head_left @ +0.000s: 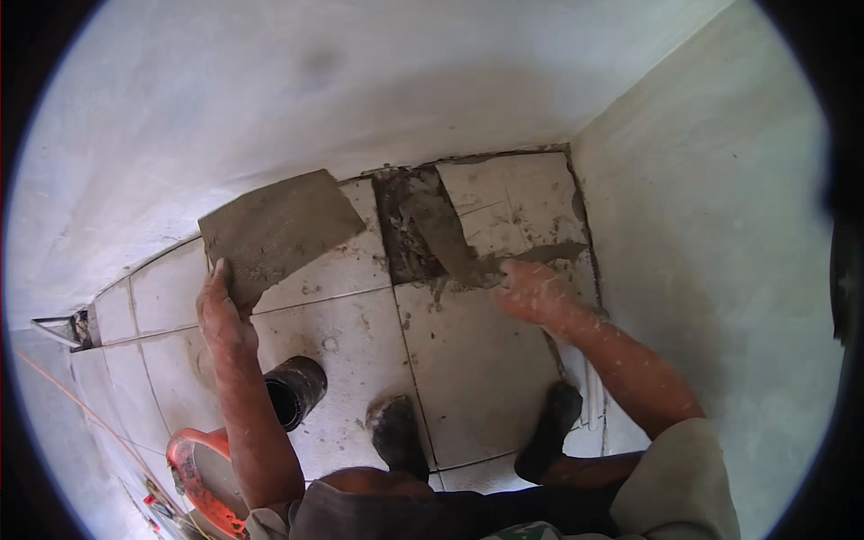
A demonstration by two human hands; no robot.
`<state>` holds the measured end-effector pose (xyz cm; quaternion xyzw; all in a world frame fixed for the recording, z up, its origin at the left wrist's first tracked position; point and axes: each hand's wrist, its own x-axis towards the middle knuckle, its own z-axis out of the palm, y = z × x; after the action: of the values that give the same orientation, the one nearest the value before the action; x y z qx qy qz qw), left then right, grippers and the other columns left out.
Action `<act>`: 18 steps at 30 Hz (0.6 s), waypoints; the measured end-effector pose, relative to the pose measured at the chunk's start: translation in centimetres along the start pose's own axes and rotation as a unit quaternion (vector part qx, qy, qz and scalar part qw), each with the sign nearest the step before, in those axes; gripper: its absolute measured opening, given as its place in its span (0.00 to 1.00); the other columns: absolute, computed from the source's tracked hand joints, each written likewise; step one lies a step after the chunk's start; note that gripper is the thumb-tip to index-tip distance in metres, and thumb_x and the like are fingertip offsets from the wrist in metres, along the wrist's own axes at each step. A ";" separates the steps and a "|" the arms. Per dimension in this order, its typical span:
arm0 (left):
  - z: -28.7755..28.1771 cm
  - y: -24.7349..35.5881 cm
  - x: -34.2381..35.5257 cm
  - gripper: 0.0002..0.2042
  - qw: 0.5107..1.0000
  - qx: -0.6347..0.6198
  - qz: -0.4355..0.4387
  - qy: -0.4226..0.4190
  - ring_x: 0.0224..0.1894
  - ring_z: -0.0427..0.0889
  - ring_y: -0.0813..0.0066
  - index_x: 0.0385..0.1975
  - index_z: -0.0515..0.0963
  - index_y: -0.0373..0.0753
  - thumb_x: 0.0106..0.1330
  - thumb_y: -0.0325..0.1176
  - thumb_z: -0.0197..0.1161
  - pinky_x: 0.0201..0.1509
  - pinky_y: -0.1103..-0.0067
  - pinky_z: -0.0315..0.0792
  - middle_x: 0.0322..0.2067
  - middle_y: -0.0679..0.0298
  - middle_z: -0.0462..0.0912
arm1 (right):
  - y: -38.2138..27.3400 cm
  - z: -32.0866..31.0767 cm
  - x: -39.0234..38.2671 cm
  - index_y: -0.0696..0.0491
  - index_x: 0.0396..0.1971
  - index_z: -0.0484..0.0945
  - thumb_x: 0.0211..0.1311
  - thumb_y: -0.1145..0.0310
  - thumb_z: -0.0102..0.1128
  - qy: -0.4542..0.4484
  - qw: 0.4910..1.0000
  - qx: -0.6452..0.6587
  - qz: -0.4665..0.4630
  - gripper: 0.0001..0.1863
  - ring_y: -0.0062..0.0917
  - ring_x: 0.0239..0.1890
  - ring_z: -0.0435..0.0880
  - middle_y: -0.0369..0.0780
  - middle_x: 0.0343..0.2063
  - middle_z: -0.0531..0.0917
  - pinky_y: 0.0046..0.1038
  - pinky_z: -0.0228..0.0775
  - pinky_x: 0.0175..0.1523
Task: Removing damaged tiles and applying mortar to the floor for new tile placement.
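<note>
My left hand (222, 315) grips the lower left edge of a tile piece (283, 225), tilted up off the floor, its visible face coated in grey mortar. My right hand (531, 292) is closed around the handle end of a mortar-smeared trowel (441, 234); the handle is mostly hidden by the fingers. The trowel's blade points away over a rough gap (396, 234) between the pale floor tiles, by the far wall. Wet mortar (558, 253) lies along a tile joint to the right of that hand.
A short black pipe piece (306, 385) lies on the floor tiles (477, 360) beside my left forearm. An orange tub (184, 459) with grey contents stands at the lower left. My dark-covered feet (399, 436) are on the tiles. Walls (702, 207) close in ahead and right.
</note>
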<state>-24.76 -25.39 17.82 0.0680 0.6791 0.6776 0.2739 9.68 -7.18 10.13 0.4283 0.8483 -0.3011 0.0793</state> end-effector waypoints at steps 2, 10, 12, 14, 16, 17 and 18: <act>-1.4 -2.9 1.2 0.20 0.999 -0.013 -0.042 0.021 0.41 0.79 0.70 0.52 0.68 0.30 0.67 0.38 0.51 0.40 0.77 0.78 0.44 0.57 0.76 | 0.0 -1.4 -2.1 0.57 0.36 0.76 0.52 0.61 0.57 0.012 1.000 -0.016 0.004 0.16 0.46 0.39 0.79 0.52 0.32 0.80 0.40 0.72 0.46; -3.5 -8.3 2.8 0.15 0.987 -0.053 -0.121 0.087 0.43 0.79 0.64 0.48 0.69 0.33 0.66 0.35 0.53 0.42 0.70 0.79 0.44 0.56 0.76 | 2.2 -4.1 -7.9 0.58 0.27 0.76 0.51 0.64 0.54 -0.105 0.987 -0.097 -0.067 0.12 0.45 0.30 0.79 0.48 0.25 0.79 0.39 0.73 0.41; -3.5 -8.8 3.2 0.16 0.983 -0.035 -0.149 0.100 0.45 0.78 0.63 0.49 0.69 0.34 0.66 0.35 0.54 0.46 0.67 0.78 0.45 0.55 0.75 | 3.7 -5.0 -6.9 0.59 0.26 0.77 0.51 0.65 0.54 -0.182 0.934 -0.222 -0.213 0.12 0.45 0.31 0.80 0.48 0.27 0.79 0.37 0.74 0.41; -4.5 -9.1 3.6 0.17 0.977 -0.012 -0.176 0.121 0.47 0.78 0.62 0.50 0.70 0.34 0.65 0.36 0.55 0.49 0.65 0.76 0.47 0.55 0.75 | 2.3 -7.1 -5.7 0.58 0.25 0.78 0.50 0.65 0.53 -0.220 0.931 -0.227 -0.185 0.11 0.44 0.33 0.81 0.48 0.27 0.80 0.36 0.74 0.41; -4.9 -9.7 4.1 0.18 0.979 0.001 -0.161 0.122 0.43 0.78 0.64 0.49 0.71 0.37 0.62 0.39 0.59 0.43 0.68 0.76 0.45 0.57 0.75 | 1.4 -8.6 -4.4 0.58 0.23 0.79 0.50 0.65 0.53 -0.256 0.924 -0.237 -0.154 0.11 0.42 0.34 0.82 0.49 0.28 0.81 0.35 0.75 0.40; -4.6 -9.7 3.9 0.18 0.979 -0.002 -0.163 0.122 0.43 0.78 0.64 0.49 0.71 0.37 0.62 0.39 0.59 0.43 0.68 0.76 0.45 0.57 0.75 | 1.1 -9.0 -3.8 0.57 0.23 0.80 0.50 0.65 0.53 -0.280 0.913 -0.265 -0.137 0.11 0.41 0.35 0.82 0.49 0.28 0.81 0.35 0.75 0.41; -4.1 -9.7 3.6 0.19 0.973 0.055 -0.186 0.124 0.42 0.77 0.65 0.48 0.72 0.38 0.61 0.41 0.60 0.42 0.69 0.74 0.45 0.58 0.76 | 0.7 -9.4 -3.1 0.57 0.24 0.81 0.50 0.65 0.54 -0.303 0.899 -0.292 -0.120 0.11 0.39 0.36 0.83 0.49 0.28 0.82 0.35 0.75 0.42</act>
<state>-27.02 -28.06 7.24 -0.1293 0.7446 0.5797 0.3046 13.33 -3.53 18.59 0.1690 0.8780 -0.1628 0.4172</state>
